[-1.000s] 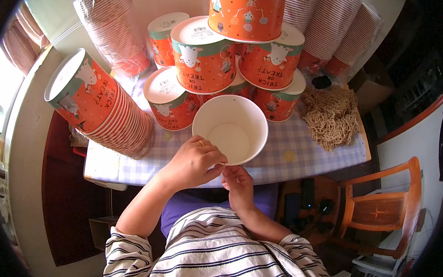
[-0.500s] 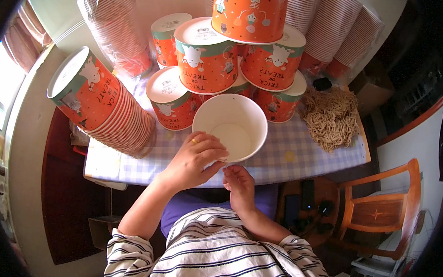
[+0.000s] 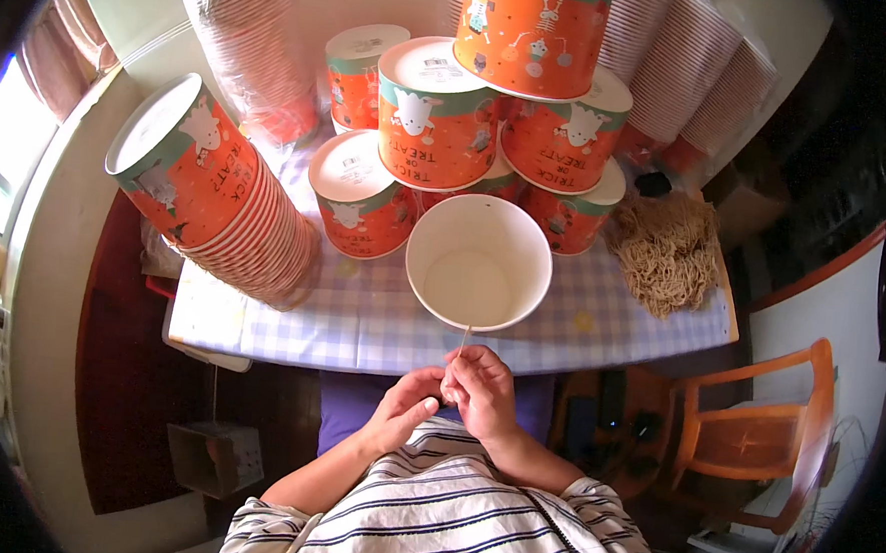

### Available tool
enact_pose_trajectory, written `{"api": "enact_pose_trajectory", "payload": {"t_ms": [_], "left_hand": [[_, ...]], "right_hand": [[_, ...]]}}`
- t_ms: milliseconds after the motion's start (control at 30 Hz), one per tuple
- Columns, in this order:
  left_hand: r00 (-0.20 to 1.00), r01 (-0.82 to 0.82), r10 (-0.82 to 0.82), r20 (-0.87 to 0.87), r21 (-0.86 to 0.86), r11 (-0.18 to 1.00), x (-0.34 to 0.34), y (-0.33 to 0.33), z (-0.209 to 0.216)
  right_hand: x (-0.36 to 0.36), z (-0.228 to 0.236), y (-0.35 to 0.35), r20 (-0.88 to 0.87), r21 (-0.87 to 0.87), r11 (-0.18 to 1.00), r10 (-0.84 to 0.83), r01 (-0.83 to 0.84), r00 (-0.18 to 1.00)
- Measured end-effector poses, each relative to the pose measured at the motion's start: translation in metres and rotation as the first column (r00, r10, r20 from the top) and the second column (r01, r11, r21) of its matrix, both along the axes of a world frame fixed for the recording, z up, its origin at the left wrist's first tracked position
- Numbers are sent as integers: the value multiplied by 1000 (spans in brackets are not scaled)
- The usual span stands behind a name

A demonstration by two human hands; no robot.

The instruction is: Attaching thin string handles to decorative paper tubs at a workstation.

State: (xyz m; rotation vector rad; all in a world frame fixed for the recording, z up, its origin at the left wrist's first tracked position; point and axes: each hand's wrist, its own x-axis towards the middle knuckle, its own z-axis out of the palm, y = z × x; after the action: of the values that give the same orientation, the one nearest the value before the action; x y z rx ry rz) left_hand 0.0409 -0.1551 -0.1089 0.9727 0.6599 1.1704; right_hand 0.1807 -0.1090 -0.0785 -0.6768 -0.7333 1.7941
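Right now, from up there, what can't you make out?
In the head view:
The lower end of the string: hidden by the right hand.
The top of the highest tub: cut off by the upper edge.
The dark things left of the chair: too dim to identify.

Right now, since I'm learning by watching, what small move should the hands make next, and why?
I'd probably have the left hand steady the open tub: neither hand touches it, while a thin pale cord runs from the right hand to the tub's near rim, so a pull might shift it.
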Motion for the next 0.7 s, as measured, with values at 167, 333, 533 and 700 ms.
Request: {"api": "enact_pose_trajectory", "payload": {"t_ms": [167,333,533,700], "left_hand": [[919,103,-200,-340,-283,954,-35,-11,6],[858,36,-225,-463,-381,924,-70,-19,3],[833,17,-236,-500,-403,915,-86,-20,13],[839,168,-351,-415,-416,894,-67,-13,19]], "right_hand": [[7,7,8,-79,-48,996,-78,74,994],[28,10,25,-11,-42,977,-211,211,977],[54,10,40,5,8,934,-358,358,934],[75,22,54,-15,70,854,-517,516,856]]}}
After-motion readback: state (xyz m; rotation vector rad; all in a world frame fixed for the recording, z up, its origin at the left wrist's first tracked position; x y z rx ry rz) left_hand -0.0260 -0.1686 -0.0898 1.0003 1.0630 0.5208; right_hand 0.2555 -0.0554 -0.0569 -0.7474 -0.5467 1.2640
